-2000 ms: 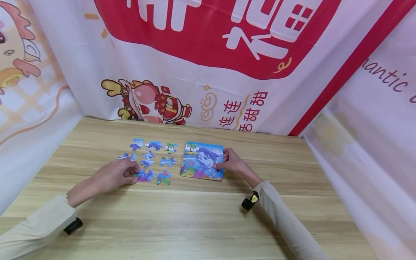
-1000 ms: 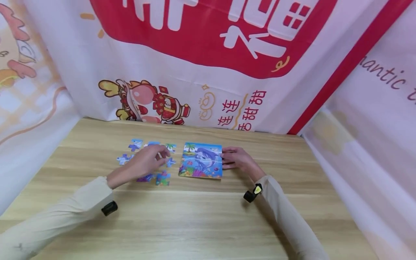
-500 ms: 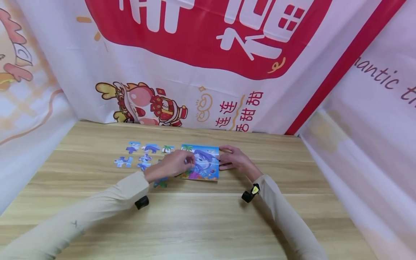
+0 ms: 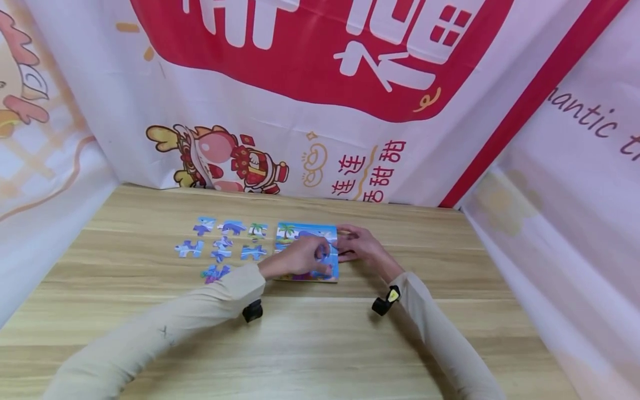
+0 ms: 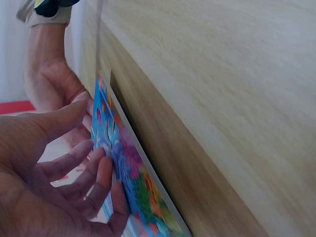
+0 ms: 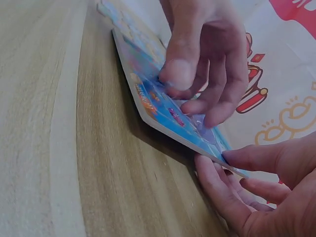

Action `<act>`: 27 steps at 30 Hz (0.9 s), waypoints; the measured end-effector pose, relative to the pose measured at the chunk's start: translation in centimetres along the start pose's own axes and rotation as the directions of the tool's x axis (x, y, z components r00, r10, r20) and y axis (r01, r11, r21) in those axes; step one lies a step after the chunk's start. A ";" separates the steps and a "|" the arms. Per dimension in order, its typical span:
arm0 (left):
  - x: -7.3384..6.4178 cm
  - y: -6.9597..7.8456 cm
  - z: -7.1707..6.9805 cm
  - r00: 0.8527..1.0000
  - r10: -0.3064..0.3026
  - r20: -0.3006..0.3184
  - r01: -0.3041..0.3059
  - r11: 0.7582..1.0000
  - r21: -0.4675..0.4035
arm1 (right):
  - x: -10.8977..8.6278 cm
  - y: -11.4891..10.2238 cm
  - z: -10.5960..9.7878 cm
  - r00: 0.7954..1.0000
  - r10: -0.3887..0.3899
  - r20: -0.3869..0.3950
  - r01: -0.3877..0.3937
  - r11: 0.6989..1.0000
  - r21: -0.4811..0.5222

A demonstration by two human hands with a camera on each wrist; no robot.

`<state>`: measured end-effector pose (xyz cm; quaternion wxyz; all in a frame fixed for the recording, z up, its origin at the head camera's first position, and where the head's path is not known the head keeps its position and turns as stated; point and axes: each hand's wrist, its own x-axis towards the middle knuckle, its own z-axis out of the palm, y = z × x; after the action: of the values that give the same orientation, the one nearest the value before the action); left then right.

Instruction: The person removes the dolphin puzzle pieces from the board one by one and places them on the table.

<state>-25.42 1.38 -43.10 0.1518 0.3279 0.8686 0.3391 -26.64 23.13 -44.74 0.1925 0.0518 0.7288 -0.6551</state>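
A square picture board (image 4: 287, 240) with a dolphin, a palm and coral lies on the table, its right side raised a little over my right fingers. My right hand (image 4: 364, 244) grips that edge, thumb (image 6: 252, 157) on top and fingers beneath. Over the middle of the picture is my left hand (image 4: 300, 256), covering most of the dolphin in the head view. Its fingers (image 5: 101, 177) are loosely bent, tips right at the picture's surface, and the thumb stands apart from them. Nothing shows between them in the left wrist view.
Several loose jigsaw pieces lie in spaced rows left of the board, among them a palm piece (image 4: 258, 230), a dolphin piece (image 4: 232, 227) and a purple coral piece (image 4: 215, 273). My left sleeve (image 4: 200, 311) crosses in front of them. A printed cloth (image 4: 300, 111) hangs behind the wooden table (image 4: 320, 344).
My left hand has moved right from the loose pieces, across the board's left side, to over its middle. My right hand has stayed at the board's right edge.
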 end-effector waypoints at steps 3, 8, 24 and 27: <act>0.4 0.3 0.5 1.000 -0.010 -0.003 0.010 0.998 0.056 | -0.2 0.0 -0.2 1.000 0.003 0.001 -0.003 1.000 0.023; 0.5 0.4 0.9 0.999 -0.027 -0.043 0.031 0.996 0.081 | -0.2 0.1 -0.4 1.000 -0.012 0.001 0.012 0.999 0.038; -0.3 -0.4 1.0 0.993 0.029 -0.115 -0.036 0.998 -0.059 | -0.1 0.5 -0.2 1.000 0.010 -0.013 -0.009 0.999 0.034; -0.2 -1.0 0.8 0.992 0.055 -0.117 -0.069 0.990 -0.120 | -0.2 0.4 -0.1 1.000 0.018 -0.014 -0.017 0.999 0.030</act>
<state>-25.32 1.06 -44.29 0.1117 0.3250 0.8425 0.4149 -26.38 23.34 -45.09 0.1923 0.0657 0.7198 -0.6637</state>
